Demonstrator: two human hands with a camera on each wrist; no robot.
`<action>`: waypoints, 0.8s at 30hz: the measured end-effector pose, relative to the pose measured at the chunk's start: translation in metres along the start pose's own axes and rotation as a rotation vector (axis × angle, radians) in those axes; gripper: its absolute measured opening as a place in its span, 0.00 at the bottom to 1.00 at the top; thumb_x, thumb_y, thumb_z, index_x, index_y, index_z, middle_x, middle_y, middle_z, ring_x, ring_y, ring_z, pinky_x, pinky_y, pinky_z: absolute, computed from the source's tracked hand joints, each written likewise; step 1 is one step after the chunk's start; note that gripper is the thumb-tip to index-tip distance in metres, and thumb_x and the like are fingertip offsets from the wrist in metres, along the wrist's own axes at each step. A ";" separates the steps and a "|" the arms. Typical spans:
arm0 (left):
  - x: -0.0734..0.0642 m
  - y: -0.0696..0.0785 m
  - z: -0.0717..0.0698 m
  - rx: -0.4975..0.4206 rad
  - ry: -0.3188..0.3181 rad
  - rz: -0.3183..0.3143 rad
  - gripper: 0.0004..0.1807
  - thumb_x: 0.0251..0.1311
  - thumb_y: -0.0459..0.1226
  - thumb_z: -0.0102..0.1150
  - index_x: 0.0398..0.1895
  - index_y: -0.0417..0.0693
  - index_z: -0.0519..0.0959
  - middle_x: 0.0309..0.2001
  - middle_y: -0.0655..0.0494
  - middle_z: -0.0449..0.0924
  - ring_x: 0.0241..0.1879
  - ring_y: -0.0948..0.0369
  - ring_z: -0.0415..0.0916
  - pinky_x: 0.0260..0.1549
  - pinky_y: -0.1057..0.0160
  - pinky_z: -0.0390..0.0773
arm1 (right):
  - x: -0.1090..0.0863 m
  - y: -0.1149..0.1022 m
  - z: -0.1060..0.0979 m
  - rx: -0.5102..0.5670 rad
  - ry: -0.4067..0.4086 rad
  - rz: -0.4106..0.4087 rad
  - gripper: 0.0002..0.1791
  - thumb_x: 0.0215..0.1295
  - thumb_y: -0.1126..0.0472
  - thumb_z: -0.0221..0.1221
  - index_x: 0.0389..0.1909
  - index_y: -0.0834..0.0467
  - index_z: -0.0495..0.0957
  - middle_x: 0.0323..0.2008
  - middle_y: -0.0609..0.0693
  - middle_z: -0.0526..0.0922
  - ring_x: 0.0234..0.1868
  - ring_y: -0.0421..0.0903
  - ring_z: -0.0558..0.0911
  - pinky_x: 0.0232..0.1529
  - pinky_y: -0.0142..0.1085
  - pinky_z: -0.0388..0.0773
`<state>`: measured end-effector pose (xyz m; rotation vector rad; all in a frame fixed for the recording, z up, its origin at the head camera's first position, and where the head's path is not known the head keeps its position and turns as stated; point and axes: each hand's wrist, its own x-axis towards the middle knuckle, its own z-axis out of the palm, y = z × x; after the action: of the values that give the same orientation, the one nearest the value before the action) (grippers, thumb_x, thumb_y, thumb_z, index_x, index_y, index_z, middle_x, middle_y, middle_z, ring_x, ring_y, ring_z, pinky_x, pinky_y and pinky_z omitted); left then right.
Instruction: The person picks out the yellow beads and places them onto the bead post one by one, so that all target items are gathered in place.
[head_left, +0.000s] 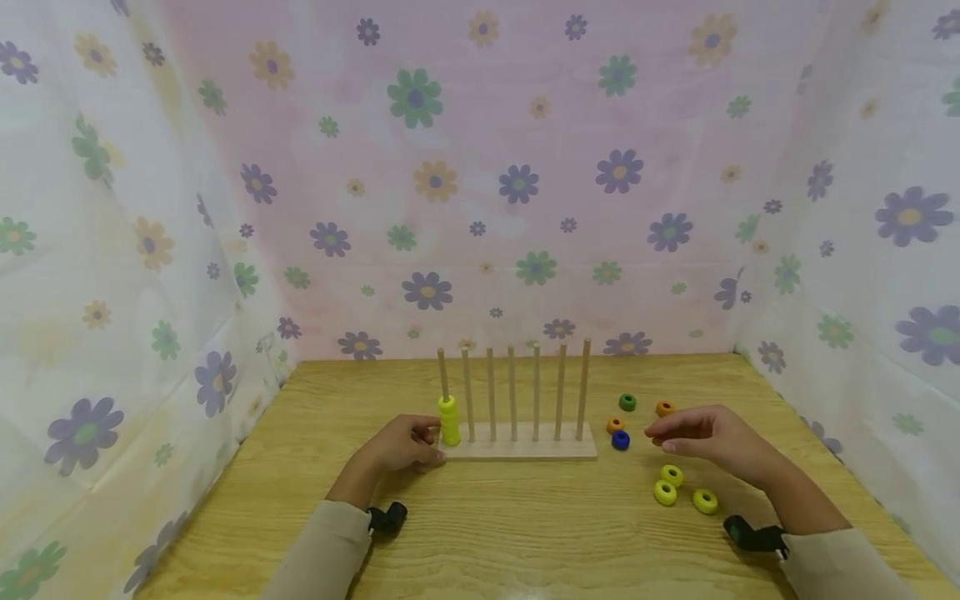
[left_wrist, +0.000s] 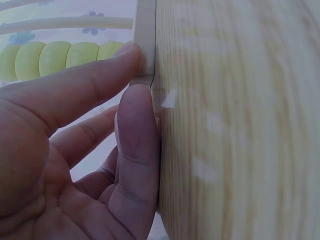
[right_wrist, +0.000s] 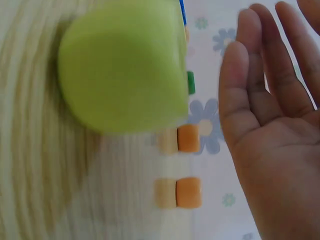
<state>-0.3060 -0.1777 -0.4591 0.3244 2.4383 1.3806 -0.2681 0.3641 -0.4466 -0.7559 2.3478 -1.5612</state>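
**A left hand [head_left: 401, 443] holding, a right hand [head_left: 708, 435] hanging empty**

In the head view, the left hand is holding the left end of a pale wooden peg stand [head_left: 517, 450], where a stack of rounded bright-yellow rings [head_left: 447, 421] is circling the leftmost peg. On the wood-grained table [head_left: 487, 533], to the stand's right, loose glossy yellow rings [head_left: 665, 500], a blue ring [head_left: 620, 445], a green ring [head_left: 627, 407] and orange rings [head_left: 615, 431] are lying near the right hand.

In the left wrist view, the thumb is pressing the base's end beside the stack, another digit touching the corner.

In the right wrist view, the fingers are extending loosely, gripping nothing; one yellow ring is looming blurred up close. The rings are looking light, stiff and slippery, probably best pinched across their outer sides; the stand is seemingly rigid, its base offering the firmest hold.
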 end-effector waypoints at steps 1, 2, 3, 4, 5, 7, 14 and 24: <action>0.000 0.000 0.000 -0.002 -0.001 -0.003 0.41 0.56 0.32 0.76 0.74 0.38 0.70 0.46 0.45 0.73 0.38 0.55 0.73 0.33 0.62 0.81 | -0.001 0.002 -0.001 0.007 -0.014 0.004 0.18 0.77 0.65 0.58 0.62 0.66 0.79 0.60 0.70 0.80 0.58 0.53 0.85 0.55 0.42 0.85; -0.001 0.000 0.000 -0.002 -0.002 -0.004 0.41 0.56 0.32 0.76 0.74 0.38 0.70 0.47 0.45 0.73 0.38 0.55 0.73 0.33 0.62 0.81 | -0.003 0.003 -0.002 0.018 -0.027 0.014 0.18 0.77 0.65 0.57 0.62 0.66 0.79 0.61 0.69 0.80 0.58 0.53 0.85 0.56 0.40 0.84; -0.001 0.000 0.001 -0.004 -0.004 -0.004 0.41 0.56 0.32 0.76 0.74 0.38 0.70 0.47 0.45 0.73 0.38 0.56 0.74 0.33 0.62 0.82 | -0.004 0.005 -0.004 0.024 -0.041 0.019 0.18 0.77 0.66 0.57 0.63 0.67 0.79 0.61 0.69 0.80 0.59 0.52 0.84 0.56 0.39 0.84; -0.001 0.000 0.001 -0.008 -0.007 -0.004 0.41 0.56 0.32 0.76 0.74 0.38 0.70 0.47 0.45 0.73 0.38 0.56 0.74 0.33 0.61 0.82 | -0.005 0.007 -0.005 0.035 -0.057 0.025 0.18 0.77 0.66 0.56 0.63 0.67 0.78 0.61 0.69 0.80 0.59 0.52 0.84 0.56 0.38 0.84; -0.002 0.000 0.001 -0.012 -0.009 -0.004 0.40 0.57 0.32 0.76 0.74 0.38 0.70 0.47 0.45 0.73 0.38 0.55 0.74 0.34 0.61 0.83 | -0.006 0.008 -0.006 0.051 -0.075 0.032 0.18 0.77 0.67 0.56 0.63 0.68 0.78 0.62 0.69 0.79 0.60 0.52 0.84 0.57 0.37 0.84; -0.002 0.000 0.000 -0.015 -0.007 -0.002 0.40 0.57 0.32 0.75 0.74 0.38 0.70 0.48 0.45 0.73 0.38 0.56 0.75 0.34 0.61 0.84 | -0.007 0.011 -0.008 0.083 -0.121 0.028 0.19 0.77 0.69 0.55 0.64 0.70 0.76 0.63 0.71 0.78 0.61 0.53 0.83 0.57 0.37 0.83; -0.002 0.000 -0.001 -0.009 -0.006 0.002 0.40 0.57 0.33 0.75 0.74 0.39 0.71 0.47 0.46 0.74 0.37 0.56 0.74 0.33 0.61 0.82 | -0.010 0.023 -0.016 0.149 -0.249 0.077 0.22 0.76 0.72 0.54 0.68 0.73 0.71 0.66 0.72 0.74 0.64 0.49 0.81 0.60 0.35 0.81; 0.003 -0.004 -0.002 -0.002 -0.018 0.002 0.40 0.58 0.33 0.75 0.74 0.39 0.70 0.46 0.47 0.73 0.36 0.57 0.75 0.33 0.63 0.82 | -0.010 0.028 -0.016 0.220 -0.335 0.135 0.28 0.74 0.73 0.55 0.72 0.74 0.65 0.71 0.68 0.71 0.69 0.44 0.77 0.64 0.32 0.77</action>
<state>-0.3097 -0.1803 -0.4618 0.3372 2.4228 1.3753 -0.2750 0.3909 -0.4664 -0.7268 1.9118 -1.4743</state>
